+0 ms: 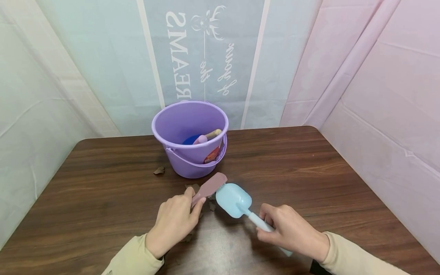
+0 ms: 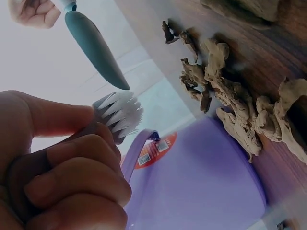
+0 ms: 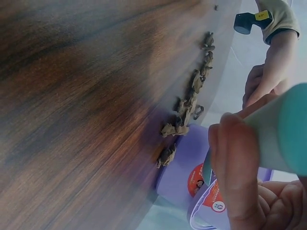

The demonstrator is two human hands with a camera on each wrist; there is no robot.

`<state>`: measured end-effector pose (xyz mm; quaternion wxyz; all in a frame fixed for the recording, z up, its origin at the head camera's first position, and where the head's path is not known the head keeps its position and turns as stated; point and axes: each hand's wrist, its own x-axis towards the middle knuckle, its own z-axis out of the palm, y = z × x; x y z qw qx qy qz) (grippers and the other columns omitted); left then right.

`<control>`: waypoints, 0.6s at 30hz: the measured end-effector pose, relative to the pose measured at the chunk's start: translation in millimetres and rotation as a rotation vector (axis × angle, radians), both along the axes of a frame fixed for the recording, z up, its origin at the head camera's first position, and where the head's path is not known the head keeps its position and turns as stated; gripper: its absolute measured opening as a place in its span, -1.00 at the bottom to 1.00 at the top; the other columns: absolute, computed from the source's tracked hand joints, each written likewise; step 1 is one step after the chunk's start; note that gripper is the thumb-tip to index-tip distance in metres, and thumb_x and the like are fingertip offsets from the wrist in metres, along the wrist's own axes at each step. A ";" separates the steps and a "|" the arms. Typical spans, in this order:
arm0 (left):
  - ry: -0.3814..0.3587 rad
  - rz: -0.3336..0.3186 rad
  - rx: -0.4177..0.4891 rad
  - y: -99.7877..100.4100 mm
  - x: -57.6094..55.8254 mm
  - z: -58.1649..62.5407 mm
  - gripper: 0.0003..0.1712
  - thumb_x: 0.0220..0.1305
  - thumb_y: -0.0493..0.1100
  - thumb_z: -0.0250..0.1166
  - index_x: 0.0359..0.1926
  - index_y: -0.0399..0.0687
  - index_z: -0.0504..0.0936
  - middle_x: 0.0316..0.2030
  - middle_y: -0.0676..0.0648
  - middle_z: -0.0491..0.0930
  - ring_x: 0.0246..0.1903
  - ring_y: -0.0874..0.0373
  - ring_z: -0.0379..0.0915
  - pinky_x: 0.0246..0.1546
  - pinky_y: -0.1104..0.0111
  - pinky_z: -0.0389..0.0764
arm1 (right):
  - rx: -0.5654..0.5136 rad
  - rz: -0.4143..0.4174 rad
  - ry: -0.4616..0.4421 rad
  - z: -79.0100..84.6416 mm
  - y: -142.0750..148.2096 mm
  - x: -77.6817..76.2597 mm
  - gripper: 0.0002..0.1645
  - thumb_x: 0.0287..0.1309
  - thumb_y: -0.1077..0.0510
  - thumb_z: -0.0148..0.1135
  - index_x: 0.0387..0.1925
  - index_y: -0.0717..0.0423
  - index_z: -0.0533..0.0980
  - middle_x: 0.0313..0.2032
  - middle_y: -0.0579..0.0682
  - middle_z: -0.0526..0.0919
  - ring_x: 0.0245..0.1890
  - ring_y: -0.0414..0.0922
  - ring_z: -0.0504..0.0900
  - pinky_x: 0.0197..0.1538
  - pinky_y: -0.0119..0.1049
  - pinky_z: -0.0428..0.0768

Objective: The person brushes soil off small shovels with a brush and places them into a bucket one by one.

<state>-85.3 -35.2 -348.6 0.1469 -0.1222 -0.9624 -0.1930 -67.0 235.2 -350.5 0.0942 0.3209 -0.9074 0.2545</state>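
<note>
My left hand (image 1: pixel 175 215) grips a dusty-pink brush (image 1: pixel 211 185) by its handle. Its white bristles (image 2: pixel 125 115) show in the left wrist view, with the thumb pressed along the back. In my right hand (image 1: pixel 288 229) is a light-blue scoop (image 1: pixel 232 198), held by its white handle with the blade close to the brush head. Both tools are raised over the table. Curled brown dried leaves (image 2: pixel 235 105) lie below in a ragged line, partly hidden by the left hand and brush in the head view.
A purple bucket (image 1: pixel 190 172) stands just beyond the tools, its handle hanging at the front. Inside are a blue item (image 1: pixel 191 139) and pink and tan handle ends (image 1: pixel 214 133). One leaf (image 1: pixel 159 170) lies left of it. Printed curtains hang behind the wooden table (image 1: pixel 86 191).
</note>
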 end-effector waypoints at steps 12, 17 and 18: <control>0.028 -0.184 0.042 16.4 17.3 8.5 -0.70 0.15 0.04 0.26 -0.50 0.03 0.37 -0.77 0.20 0.18 -0.76 0.35 0.12 -0.75 0.47 0.16 | -0.002 0.002 -0.021 1.1 1.6 -3.2 -0.72 -0.25 0.21 0.32 -0.50 -0.09 0.38 -0.72 -0.40 0.35 -0.73 -0.63 0.15 -0.68 -0.69 0.22; -0.013 -0.278 0.022 26.4 28.4 11.6 -0.71 0.20 0.06 0.22 -0.49 0.03 0.36 -0.76 0.19 0.18 -0.74 0.37 0.11 -0.75 0.45 0.15 | -0.003 -0.002 -0.037 1.5 1.1 -3.6 -0.73 -0.25 0.21 0.31 -0.51 -0.08 0.37 -0.73 -0.41 0.35 -0.74 -0.64 0.16 -0.69 -0.68 0.22; -0.017 -0.283 0.018 27.5 29.5 11.9 -0.71 0.20 0.06 0.21 -0.48 0.03 0.36 -0.76 0.19 0.18 -0.74 0.37 0.11 -0.75 0.45 0.14 | -0.002 -0.005 -0.041 1.6 1.0 -3.7 -0.73 -0.26 0.21 0.31 -0.50 -0.07 0.37 -0.73 -0.40 0.35 -0.74 -0.64 0.16 -0.69 -0.68 0.23</control>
